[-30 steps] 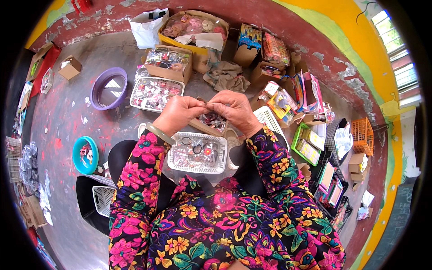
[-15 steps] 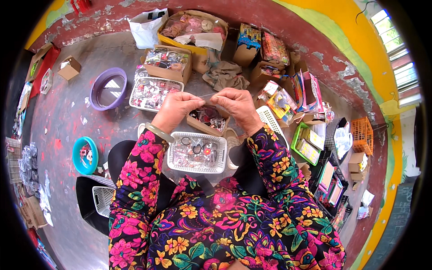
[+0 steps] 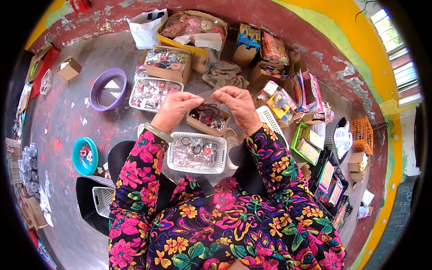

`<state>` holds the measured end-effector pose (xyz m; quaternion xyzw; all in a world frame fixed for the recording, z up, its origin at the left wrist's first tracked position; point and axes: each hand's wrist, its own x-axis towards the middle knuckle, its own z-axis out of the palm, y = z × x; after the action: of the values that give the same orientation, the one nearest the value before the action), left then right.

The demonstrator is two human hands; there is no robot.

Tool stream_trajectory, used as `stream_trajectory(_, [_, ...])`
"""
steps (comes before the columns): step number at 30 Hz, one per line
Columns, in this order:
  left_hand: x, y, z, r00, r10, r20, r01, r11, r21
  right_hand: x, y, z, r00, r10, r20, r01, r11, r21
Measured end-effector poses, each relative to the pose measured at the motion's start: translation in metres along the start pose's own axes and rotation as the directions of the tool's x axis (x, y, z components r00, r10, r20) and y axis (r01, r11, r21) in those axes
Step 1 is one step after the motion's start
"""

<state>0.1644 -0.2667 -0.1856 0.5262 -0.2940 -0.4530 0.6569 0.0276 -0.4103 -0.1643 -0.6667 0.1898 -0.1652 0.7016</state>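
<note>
At the lower edge, a black top with pink, yellow and green flowers (image 3: 225, 225) fills the frame, its sleeves reaching up toward the centre. Just above it, at the middle, stands a white basket (image 3: 198, 170) with clear packets (image 3: 191, 160) and black rings (image 3: 196, 149) in it. A pale shoe (image 3: 232, 140) shows just right of that basket.

Above the basket, the left hand (image 3: 173, 111) is closed to a pinch, thumb against forefinger, gripping one end of a thin, see-through piece (image 3: 207, 95); a pale bangle (image 3: 158, 132) circles the wrist. The right hand (image 3: 239, 109) pinches the other end, its lower fingers curled in. The piece spans the gap between the two hands near the frame's centre, too faint to tell what it is. Below the gap lies a small cardboard box (image 3: 203, 127) filled with dark bands.

Farther off, a teal basin (image 3: 77, 155) sits at left and a green basket (image 3: 294, 141) at right. A purple basin (image 3: 95, 95) stands at upper left, beside another white basket (image 3: 143, 107) full of packets. Past the hands lies a crumpled brown cloth (image 3: 227, 76). Along the top, a white bag (image 3: 145, 33) leans near the peeling red wall (image 3: 108, 24).
</note>
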Motion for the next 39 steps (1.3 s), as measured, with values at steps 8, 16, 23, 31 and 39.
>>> stream_trajectory(8, [0.000,0.000,-0.006,0.993,-0.097,-0.071,0.083,0.981,-0.175,0.007,0.002,-0.009,0.997,0.047,-0.058,-0.045,0.998,0.044])
stream_trajectory(16, [0.002,-0.009,-0.012,0.989,-0.038,-0.140,-0.043,0.842,-0.538,0.001,0.004,0.006,0.941,0.286,0.183,-0.299,0.953,0.050])
stream_trajectory(23, [0.001,-0.008,-0.006,0.990,-0.061,-0.129,-0.023,0.827,-0.561,0.004,0.005,0.005,0.948,0.310,0.078,-0.319,0.925,0.206])
stream_trajectory(31, [0.000,0.002,-0.003,0.976,-0.105,-0.190,0.008,0.892,-0.451,0.006,0.006,-0.009,0.957,0.276,0.084,-0.288,0.931,0.223])
stream_trajectory(39, [-0.001,-0.003,-0.007,0.990,-0.031,-0.134,-0.009,0.959,-0.283,0.004,0.003,-0.005,0.943,0.313,0.112,-0.327,0.935,0.137])
